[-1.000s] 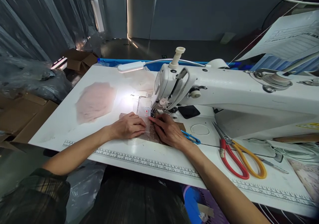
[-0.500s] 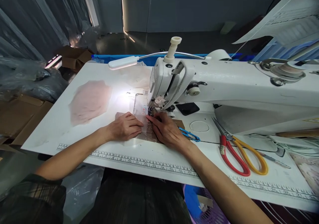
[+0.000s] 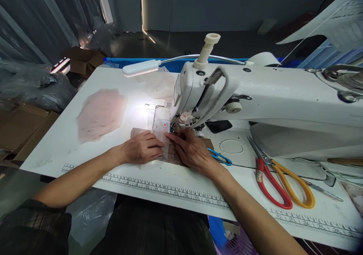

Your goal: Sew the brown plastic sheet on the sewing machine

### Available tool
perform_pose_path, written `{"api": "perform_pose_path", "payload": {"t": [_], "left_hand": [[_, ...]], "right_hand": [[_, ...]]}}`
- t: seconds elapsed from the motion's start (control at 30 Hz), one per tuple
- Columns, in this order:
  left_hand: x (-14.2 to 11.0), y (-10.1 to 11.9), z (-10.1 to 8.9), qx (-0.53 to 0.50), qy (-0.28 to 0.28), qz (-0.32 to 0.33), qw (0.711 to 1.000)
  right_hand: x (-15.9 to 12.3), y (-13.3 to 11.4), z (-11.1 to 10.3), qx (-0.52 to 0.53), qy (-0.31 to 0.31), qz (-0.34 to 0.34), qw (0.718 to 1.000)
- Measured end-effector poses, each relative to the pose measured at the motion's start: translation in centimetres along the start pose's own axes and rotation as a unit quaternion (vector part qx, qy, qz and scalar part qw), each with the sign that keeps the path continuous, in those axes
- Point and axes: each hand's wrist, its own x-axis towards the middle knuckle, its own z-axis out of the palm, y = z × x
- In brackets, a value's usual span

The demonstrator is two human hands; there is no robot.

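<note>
A white sewing machine stands on a white table, its lamp lighting the needle area. A small translucent piece of fabric lies over a brown sheet just in front of the needle. My left hand rests on the fabric with its fingers curled and pressed down. On the other side my right hand presses the same piece, fingertips together close to the presser foot. Both hands nearly touch at the fabric's middle.
A pale pink fabric pile lies at the table's left. Blue thread snips sit by my right wrist. Red-and-yellow scissors lie to the right. A printed ruler runs along the front edge. Cardboard boxes and plastic sheeting stand left.
The view has shifted slightly, so the machine sits higher and closer. Both hands stay pressed on the fabric at the needle, with no clear movement of the piece.
</note>
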Motion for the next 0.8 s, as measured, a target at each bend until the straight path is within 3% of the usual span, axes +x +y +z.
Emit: {"api": "perform_pose_path", "payload": {"t": [0.27, 0.43, 0.6, 0.8], "left_hand": [[0.2, 1.1, 0.0, 0.005, 0.001, -0.04, 0.999], [0.4, 1.1, -0.1, -0.013, -0.003, -0.062, 0.998], [0.3, 0.7, -0.2, -0.014, -0.007, -0.056, 0.998], [0.3, 0.6, -0.2, -0.015, 0.009, -0.053, 0.998]], "right_hand": [[0.4, -1.2, -0.3, -0.051, 0.005, 0.036, 0.998], [0.0, -0.7, -0.8, 0.035, 0.007, 0.041, 0.999], [-0.1, 0.0, -1.9, 0.172, 0.006, 0.126, 0.977], [-0.3, -0.1, -2.0, 0.15, 0.014, 0.12, 0.981]]}}
